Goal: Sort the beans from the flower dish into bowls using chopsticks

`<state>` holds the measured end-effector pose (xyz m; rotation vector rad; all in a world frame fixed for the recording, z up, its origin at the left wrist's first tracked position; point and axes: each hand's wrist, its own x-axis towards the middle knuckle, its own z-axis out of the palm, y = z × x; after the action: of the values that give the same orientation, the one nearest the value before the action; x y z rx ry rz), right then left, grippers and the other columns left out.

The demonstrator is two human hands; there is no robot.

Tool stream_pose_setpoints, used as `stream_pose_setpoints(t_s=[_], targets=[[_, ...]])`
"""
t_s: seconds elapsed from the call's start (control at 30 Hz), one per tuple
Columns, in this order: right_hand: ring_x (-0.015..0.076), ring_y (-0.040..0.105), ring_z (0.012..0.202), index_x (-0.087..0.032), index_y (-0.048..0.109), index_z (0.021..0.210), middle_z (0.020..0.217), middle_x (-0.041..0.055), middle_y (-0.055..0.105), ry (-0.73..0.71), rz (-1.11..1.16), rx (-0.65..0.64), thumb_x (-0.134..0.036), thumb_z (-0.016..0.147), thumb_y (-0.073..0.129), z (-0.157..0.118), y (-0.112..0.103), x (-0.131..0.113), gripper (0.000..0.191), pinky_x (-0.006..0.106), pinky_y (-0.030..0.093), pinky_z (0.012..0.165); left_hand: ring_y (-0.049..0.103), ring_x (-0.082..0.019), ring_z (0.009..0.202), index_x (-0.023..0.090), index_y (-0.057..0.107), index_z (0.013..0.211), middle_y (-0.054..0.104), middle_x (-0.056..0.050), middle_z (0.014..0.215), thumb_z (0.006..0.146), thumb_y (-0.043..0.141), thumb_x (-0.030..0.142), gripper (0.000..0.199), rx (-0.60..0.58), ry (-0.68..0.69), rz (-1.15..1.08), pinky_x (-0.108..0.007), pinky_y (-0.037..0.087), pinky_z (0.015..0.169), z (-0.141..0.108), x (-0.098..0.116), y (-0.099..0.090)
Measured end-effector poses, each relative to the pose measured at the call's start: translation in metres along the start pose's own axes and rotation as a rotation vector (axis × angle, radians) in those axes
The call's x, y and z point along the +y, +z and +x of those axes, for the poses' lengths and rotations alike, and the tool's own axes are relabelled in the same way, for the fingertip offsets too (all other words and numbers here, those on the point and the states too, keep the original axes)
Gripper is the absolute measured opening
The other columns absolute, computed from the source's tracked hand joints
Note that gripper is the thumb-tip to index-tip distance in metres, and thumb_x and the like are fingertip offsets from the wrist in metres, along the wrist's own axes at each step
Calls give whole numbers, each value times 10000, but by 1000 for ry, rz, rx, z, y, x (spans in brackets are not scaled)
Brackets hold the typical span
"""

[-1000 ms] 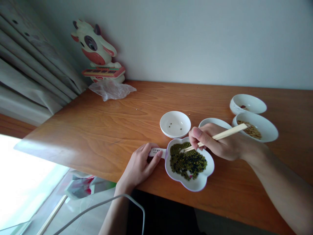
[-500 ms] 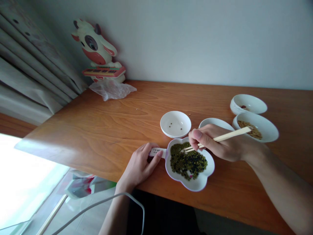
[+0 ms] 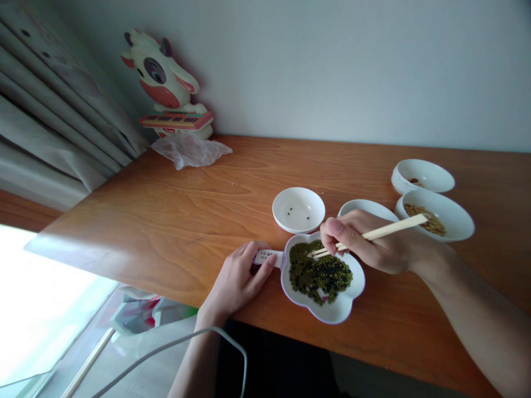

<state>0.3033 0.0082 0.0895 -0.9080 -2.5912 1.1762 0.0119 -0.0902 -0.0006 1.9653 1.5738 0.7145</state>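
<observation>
Picking step is being worked: the tips of the pale wooden chopsticks (image 3: 365, 236) are being lowered into the heap of small green beans (image 3: 319, 272) in the white flower-shaped plastic dish with a lilac rim (image 3: 332, 315), at the near table edge.

The chopsticks are being pinched in a closed grip by the right hand (image 3: 369, 243). Tips look nearly together; whether a bean is being caught between them cannot be told.

The dish's short white handle tab (image 3: 267, 256) is being pinched and steadied by the left hand (image 3: 236, 279), fingers curled on it.

Judged next: one bean has to be nipped with light, even pressure and lifted without slipping; the small round white saucer (image 3: 298, 210), already holding a few green beans, is being kept just behind the dish.
</observation>
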Motion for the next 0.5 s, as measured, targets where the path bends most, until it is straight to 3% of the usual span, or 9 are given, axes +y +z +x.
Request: stream_pose_setpoints(t_s=[0.2,0.33,0.5], targets=[[155,565,649,-195,647,796,701,20,631,5,-13,34,-617,1102,249,0,-1,-3,656,321,420,690,686,-224,925,232,619,1149,723,-50,1028,1078,515,475,274,-10,-9,-2,-357,514,848,0,0,0],[158,563,637,-191,650,767,703,41,641,-46,41,83,-688,1078,168,-9,-14,-9,760,327,413,654,681,-222,916,230,620,1141,721,-47,1020,1077,519,470,268,-5,-10,-11,-352,508,848,0,0,0],[191,571,634,-205,646,775,722,69,656,-140,153,231,-716,1060,151,-24,-32,-3,766,363,404,620,682,-226,904,243,619,1118,721,-42,1007,1083,504,470,257,-17,-14,-24,-342,501,826,0,1,0]])
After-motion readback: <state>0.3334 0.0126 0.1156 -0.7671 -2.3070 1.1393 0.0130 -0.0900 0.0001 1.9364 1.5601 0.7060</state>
